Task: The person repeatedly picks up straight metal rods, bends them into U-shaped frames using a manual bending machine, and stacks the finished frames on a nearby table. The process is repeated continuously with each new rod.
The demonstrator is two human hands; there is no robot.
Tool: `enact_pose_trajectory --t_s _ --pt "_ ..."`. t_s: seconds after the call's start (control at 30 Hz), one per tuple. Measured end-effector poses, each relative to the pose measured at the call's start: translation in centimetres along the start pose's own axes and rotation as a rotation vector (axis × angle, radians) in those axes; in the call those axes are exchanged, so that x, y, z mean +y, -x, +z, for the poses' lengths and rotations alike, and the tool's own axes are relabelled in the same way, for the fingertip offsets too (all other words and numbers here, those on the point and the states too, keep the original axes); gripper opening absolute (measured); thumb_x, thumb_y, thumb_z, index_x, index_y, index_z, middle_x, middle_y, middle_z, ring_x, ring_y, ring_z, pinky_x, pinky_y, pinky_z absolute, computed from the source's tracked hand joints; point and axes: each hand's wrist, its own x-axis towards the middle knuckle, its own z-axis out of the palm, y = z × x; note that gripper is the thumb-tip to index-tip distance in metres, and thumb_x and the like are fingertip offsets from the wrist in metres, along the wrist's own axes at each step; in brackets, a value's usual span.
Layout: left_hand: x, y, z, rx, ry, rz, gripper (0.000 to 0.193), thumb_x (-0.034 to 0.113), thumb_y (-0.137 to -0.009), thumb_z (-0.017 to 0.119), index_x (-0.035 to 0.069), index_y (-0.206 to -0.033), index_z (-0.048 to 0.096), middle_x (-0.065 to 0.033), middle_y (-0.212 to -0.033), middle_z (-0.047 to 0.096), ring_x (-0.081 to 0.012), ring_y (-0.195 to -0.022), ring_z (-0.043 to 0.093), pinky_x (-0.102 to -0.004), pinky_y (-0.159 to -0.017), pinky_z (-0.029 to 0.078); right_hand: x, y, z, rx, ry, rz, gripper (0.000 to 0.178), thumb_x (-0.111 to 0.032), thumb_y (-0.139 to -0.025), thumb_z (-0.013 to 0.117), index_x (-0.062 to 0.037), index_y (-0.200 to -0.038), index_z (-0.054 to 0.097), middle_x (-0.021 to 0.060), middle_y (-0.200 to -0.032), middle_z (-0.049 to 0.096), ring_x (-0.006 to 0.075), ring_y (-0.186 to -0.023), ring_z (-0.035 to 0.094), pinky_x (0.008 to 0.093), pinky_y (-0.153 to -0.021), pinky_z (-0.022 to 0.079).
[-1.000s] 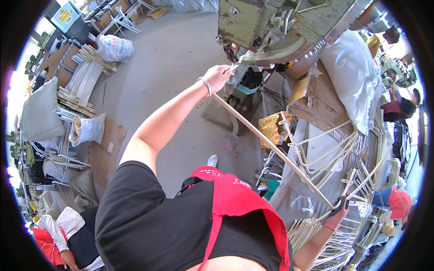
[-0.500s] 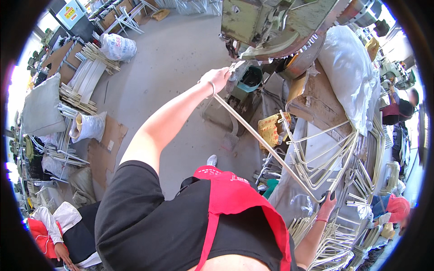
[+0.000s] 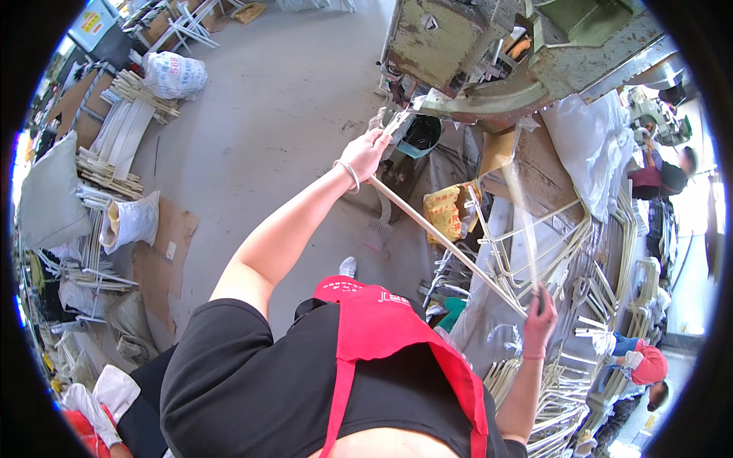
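Note:
My left hand [image 3: 362, 158] is closed around a long pale metal tube [image 3: 443, 238], close to the worn green machine [image 3: 439, 42]. One end of this tube reaches the lower part of the machine. From there it slants down to my right hand [image 3: 540, 328], whose fingers are wrapped round it at its bent end; a dark covering shows on the thumb or fingers. A motion-blurred pale length rises from beside the right hand, seemingly the tube's bent arm. Behind it, a bundle of bent tubes [image 3: 584, 237] lies to the right.
Below the machine stands a teal bucket [image 3: 420, 141]. A yellow sack [image 3: 447, 214] and a cardboard box [image 3: 538, 164] lie near the tubes. More bent tubes [image 3: 553, 408] are piled at lower right. Other people work at the right and lower-left edges. White sacks [image 3: 175, 75] sit at left.
My right hand has moved slightly up with the tube's bent end, and a blurred length now rises beside it. My left hand keeps its hold near the machine. The whole view has shifted.

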Motion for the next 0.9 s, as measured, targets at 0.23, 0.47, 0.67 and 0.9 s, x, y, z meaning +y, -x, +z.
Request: enact_pose_trajectory --t_s 0.23,0.47,0.67,0.9 --pt "0.5 -0.2 -0.8 -0.076 -0.032 -0.012 0.039 0.039 -0.101 0.047 0.009 -0.124 0.059 -0.0104 -0.075 0.061 -0.0200 -0.059 0.060 -0.0366 -0.055 0.050 -7.8 -4.6 5.9 -0.193 0.028 -0.196 0.028 -0.009 -0.090 0.062 -0.0013 -0.116 0.063 0.0208 -0.104 0.067 0.0383 -0.097 0.064 0.0410 -0.086 0.051" --pt "0.1 -0.6 -1.4 -0.069 -0.025 0.051 0.040 0.043 -0.101 0.047 0.014 -0.126 0.060 0.0017 -0.058 0.041 -0.0092 -0.048 0.046 -0.0306 -0.046 0.042 -10.4 -7.0 6.5 -0.311 -0.120 -0.198 0.027 -0.007 -0.092 0.057 0.0019 -0.117 0.061 0.0229 -0.108 0.067 0.0391 -0.100 0.064 0.0401 -0.088 0.051" --pt "-0.4 -0.7 -1.8 -0.056 -0.042 0.061 0.041 0.043 -0.101 0.048 0.013 -0.126 0.060 0.0021 -0.058 0.041 -0.0092 -0.046 0.044 -0.0299 -0.045 0.040 -10.6 -8.1 7.0 -0.357 -0.113 -0.251 0.027 -0.009 -0.093 0.057 0.0010 -0.118 0.061 0.0234 -0.106 0.067 0.0394 -0.100 0.064 0.0401 -0.087 0.051" --pt "-2.4 -2.6 -1.2 -0.047 -0.173 0.311 0.037 0.032 -0.102 0.047 0.006 -0.122 0.063 -0.0078 -0.106 0.068 -0.0170 -0.098 0.062 -0.0305 -0.088 0.048 -10.0 -9.0 7.5 -0.450 -0.172 -0.135 0.027 -0.011 -0.095 0.057 -0.0007 -0.120 0.061 0.0243 -0.095 0.067 0.0353 -0.088 0.066 0.0386 -0.078 0.051"
